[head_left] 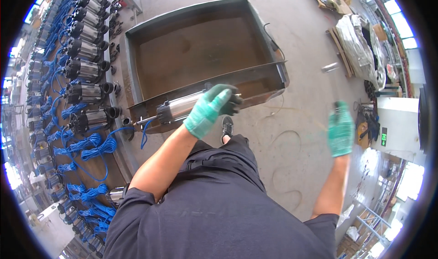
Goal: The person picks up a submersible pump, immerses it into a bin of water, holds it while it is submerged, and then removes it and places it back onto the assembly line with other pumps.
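A steel-bodied cylindrical pump [181,107] with dark ends lies across the front edge of a large metal tank [130,69]. My left hand [211,110], in a green glove with a dark palm, is closed over the pump's right end, its fingers curled and partly hidden. From the pump's left end a rod [146,120] sticks out, and a short blue cable hangs beside it. My right hand [341,130], gloved the same way, is held far out to the right, away from the pump. Its fingers are blurred and mostly turned from view.
Brownish water [196,49] fills the tank. On the left, a long bench carries rows of similar pumps [84,72] and coiled blue cables [93,145]. A small metal cylinder [329,68] lies on the floor at right, near a wrapped stack [358,49]. Thin hose-like loops [288,133] lie on the floor.
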Demonstrator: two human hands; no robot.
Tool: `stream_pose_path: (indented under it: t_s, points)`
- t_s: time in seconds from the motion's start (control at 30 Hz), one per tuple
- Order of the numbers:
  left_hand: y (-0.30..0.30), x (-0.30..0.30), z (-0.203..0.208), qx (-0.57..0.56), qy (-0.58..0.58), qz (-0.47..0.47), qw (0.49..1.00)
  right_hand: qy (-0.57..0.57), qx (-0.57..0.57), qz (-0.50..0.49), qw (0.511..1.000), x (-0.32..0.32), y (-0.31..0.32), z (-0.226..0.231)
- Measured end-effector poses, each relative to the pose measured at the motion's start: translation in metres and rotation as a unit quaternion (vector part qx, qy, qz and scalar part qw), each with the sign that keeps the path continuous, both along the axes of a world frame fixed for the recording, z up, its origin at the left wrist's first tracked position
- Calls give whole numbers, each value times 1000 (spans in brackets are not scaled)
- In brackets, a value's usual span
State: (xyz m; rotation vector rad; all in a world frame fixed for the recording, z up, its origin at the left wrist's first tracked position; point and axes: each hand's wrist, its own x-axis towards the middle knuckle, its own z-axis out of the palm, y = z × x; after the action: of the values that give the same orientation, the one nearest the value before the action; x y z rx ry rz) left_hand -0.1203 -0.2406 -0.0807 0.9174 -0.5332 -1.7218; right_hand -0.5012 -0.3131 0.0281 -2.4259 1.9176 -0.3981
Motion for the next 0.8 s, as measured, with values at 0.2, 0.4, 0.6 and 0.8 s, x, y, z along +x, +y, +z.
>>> stream_pose_path:
  t_s: [0.2, 0.4, 0.6, 0.8]
  points:
    - [28, 23, -13, 36, -104, 121, 987, -50, -46, 0, 998, -21, -54, 20]
    - [99, 71, -38, 91, -241, 363, 896, -120, 155, 29, 980, -3, -77, -143]
    - [195, 133, -83, 186, -527, 439, 704, -96, 241, -2, 966, -6, -109, -269]
    - [225, 149, -142, 336, -637, 205, 663, -239, 258, -47, 935, -34, -124, -320]
